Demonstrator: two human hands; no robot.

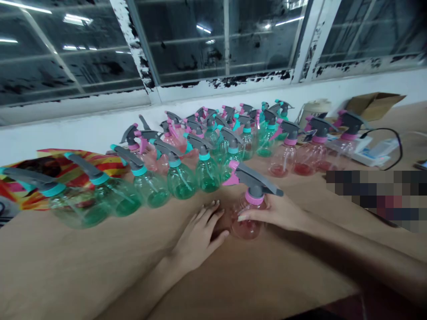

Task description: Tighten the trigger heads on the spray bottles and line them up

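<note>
My right hand (280, 213) is wrapped round the body of a pink spray bottle (247, 229) with a grey trigger head and a pink collar. The bottle is upright, at or just above the tabletop. My left hand (198, 238) lies on the wooden table (100, 271) to the left of that bottle, fingers stretched out and holding nothing. Beyond my hands runs a row of green spray bottles (182, 182) with turquoise collars. Three pink spray bottles (283, 162) stand to the right, past my right hand.
More pink and green spray bottles crowd together near the wall below the windows. A colourful plastic bag (100, 162) lies at the left. At the right are a power strip (367, 153) with a black cable, a white tub (315, 109) and a cardboard box (372, 106).
</note>
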